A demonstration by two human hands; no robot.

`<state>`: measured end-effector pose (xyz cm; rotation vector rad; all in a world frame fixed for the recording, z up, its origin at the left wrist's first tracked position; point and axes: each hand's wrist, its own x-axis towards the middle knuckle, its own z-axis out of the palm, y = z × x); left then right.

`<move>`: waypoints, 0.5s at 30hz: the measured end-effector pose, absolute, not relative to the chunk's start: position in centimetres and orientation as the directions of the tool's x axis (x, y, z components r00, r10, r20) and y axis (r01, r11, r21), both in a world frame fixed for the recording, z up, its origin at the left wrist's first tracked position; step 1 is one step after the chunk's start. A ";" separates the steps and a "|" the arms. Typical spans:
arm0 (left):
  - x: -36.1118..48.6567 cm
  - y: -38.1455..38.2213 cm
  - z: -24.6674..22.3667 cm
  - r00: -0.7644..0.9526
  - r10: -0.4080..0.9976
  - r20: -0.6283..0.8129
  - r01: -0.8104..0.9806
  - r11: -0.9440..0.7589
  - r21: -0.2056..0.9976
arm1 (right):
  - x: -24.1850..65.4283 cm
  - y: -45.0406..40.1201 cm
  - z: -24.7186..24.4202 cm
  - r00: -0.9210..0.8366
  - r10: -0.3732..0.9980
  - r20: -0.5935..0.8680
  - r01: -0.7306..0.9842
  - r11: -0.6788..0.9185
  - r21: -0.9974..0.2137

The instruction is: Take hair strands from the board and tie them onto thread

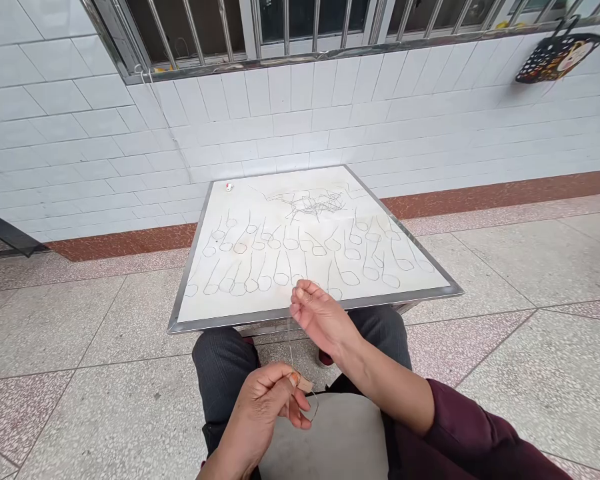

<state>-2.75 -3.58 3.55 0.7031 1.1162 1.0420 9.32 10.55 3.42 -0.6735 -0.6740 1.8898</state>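
Note:
Low in the view, my left hand (273, 400) pinches a small tan piece (305, 383) together with a thin wire loop (316, 407) that hangs at its right. Above it, over the table's front edge, my right hand (320, 313) has its fingertips pressed together. A thin strand (291, 347) runs up from the left hand toward the right fingertips; its upper end is too fine to make out. On the white table (250, 308) beyond lie rows of wire pieces with round loops (350, 278), and behind them a tangled heap of straight wires (315, 202).
A small red and white object (229, 187) lies at the table's back left corner. The table has a metal rim and stands near a white tiled wall (260, 100) with a barred window. A patterned bag (555, 60) hangs at the upper right. My knees are under the front edge.

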 end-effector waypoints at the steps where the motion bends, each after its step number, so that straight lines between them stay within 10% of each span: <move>1: -2.8 -3.6 3.5 0.074 0.923 -0.377 -0.315 0.380 0.870 | 9.7 11.2 3.5 -0.303 0.942 -0.144 -0.622 -0.309 -0.720; 8: -3.8 -2.7 3.6 -0.309 0.892 -0.331 -0.505 0.141 0.852 | 11.0 7.9 3.1 -0.449 0.884 0.129 -0.226 0.027 -0.974; 15: -4.0 -2.5 3.6 -0.343 0.909 -0.237 -0.473 0.051 0.880 | 9.2 4.5 1.8 -0.566 0.806 0.173 -0.011 0.202 -0.979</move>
